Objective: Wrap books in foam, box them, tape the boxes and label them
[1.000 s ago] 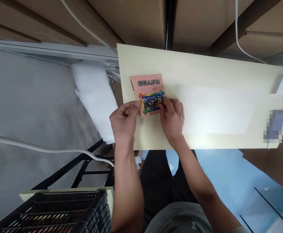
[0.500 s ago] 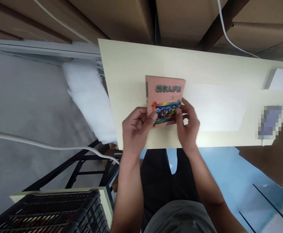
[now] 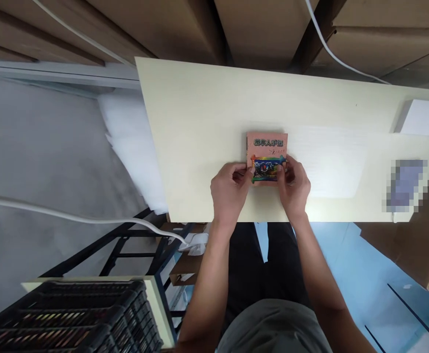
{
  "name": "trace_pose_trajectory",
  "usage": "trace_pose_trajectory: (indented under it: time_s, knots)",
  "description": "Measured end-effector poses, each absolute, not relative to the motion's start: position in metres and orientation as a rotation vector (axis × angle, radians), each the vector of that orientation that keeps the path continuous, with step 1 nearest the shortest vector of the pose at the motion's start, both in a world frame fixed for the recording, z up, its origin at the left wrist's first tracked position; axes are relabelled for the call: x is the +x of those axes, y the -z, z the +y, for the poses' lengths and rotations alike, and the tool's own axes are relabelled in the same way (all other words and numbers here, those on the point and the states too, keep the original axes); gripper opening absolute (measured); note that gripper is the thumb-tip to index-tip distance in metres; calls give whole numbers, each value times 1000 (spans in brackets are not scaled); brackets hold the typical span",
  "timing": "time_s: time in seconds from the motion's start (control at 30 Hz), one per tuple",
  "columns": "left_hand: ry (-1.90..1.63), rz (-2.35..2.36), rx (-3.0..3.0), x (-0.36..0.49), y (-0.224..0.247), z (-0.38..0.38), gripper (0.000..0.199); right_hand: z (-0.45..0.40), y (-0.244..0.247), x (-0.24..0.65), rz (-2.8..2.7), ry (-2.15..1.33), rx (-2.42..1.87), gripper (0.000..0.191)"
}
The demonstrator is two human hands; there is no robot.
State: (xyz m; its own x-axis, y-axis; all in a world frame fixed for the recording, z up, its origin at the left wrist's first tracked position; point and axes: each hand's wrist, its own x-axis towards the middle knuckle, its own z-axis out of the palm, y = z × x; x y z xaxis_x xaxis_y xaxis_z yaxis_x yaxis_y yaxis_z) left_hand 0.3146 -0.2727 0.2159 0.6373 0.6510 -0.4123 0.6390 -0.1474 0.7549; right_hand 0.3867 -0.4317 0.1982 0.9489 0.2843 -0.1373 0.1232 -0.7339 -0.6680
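Observation:
A small pink book with raised lettering and a colourful picture on its cover is at the middle of the cream tabletop. My left hand grips its left edge, the thumb on the cover's lower corner. On the opposite edge my right hand holds it too, thumb over the picture. The cover faces up towards me, and the fingers behind the book are partly hidden. Beside my right hand a white sheet of paper lies flat on the table.
A white box or stack and a pixelated object occupy the table's right end. Cardboard boxes line the back edge. A black crate stands at lower left, and white wrapping material hangs beside the table's left edge.
The book has moved right and lower, closer to the tabletop, and sits straighter. Both hands went with it; the left shifted right the most. The view has turned slightly.

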Motion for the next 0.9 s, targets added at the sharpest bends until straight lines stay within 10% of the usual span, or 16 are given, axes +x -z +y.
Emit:
trace_pose_trajectory:
  time_s: [0.3, 0.5, 0.9]
  knots:
    - [-149, 1307, 1966, 311, -217, -290, 34, -432, -176, 375, -312, -129, -2423, 37]
    - [-174, 1369, 1982, 318, -212, -297, 2, -429, -163, 370, -320, 4, -2441, 40]
    - [-207, 1203, 1793, 321, -213, -314, 15, -432, -157, 368, -333, -38, -2390, 40]
